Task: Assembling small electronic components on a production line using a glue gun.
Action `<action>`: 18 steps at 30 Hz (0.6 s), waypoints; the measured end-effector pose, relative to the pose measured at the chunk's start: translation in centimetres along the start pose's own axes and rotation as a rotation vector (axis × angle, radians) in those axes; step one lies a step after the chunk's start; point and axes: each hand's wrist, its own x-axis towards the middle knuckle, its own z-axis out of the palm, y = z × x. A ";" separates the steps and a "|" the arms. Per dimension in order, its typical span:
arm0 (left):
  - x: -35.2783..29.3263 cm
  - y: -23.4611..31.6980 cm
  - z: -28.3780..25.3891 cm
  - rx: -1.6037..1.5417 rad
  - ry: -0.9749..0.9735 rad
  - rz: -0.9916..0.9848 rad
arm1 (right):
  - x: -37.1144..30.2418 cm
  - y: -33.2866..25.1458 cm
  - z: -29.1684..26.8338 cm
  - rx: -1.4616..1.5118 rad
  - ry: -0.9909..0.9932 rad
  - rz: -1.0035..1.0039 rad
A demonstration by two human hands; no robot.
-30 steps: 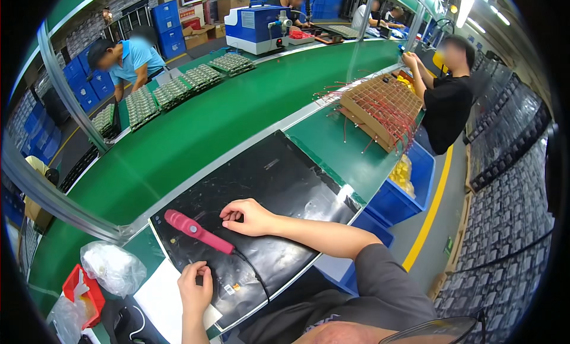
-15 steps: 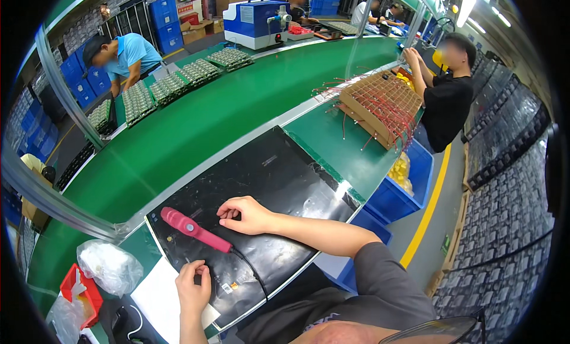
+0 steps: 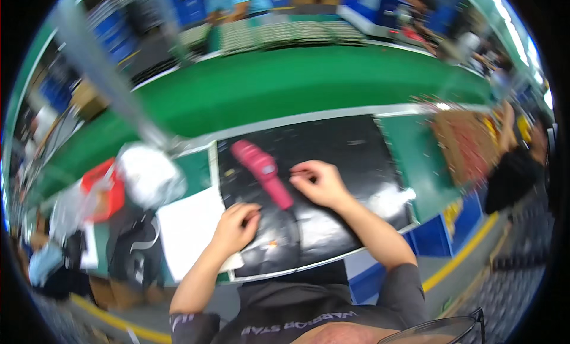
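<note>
A black mat (image 3: 350,148) lies on the bench in front of me, with a pink handheld tool (image 3: 261,172) slanting across its left half. My right hand (image 3: 317,182) rests on the mat just right of the tool, fingers bent and fingertips drawn together. My left hand (image 3: 236,226) sits curled on the mat's near left part, below the tool's lower end and beside a white sheet (image 3: 187,225). The picture is motion-blurred, so I cannot make out whether either hand pinches something small.
Left of the mat are a white plastic bag (image 3: 148,173) and a red object (image 3: 104,189). A green conveyor belt (image 3: 267,88) runs behind, with trays of parts (image 3: 279,35) beyond. A brown rack (image 3: 469,145), a person in black (image 3: 510,177) and blue bins (image 3: 439,237) stand right.
The view has swung hard and blurred, bringing the mat to the centre. Both hands stay by the pink tool, and my left hand now lies closer to its lower end.
</note>
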 end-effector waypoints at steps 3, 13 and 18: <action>0.3 -0.5 0.4 -0.025 -0.014 0.029 | -0.2 0.8 -0.2 0.021 0.051 -0.022; -0.5 -0.6 0.1 -0.022 0.021 0.012 | 0.1 1.6 0.5 0.093 -0.013 0.028; -0.4 -0.5 0.0 -0.030 0.017 0.038 | -0.1 1.2 0.5 0.097 -0.029 0.057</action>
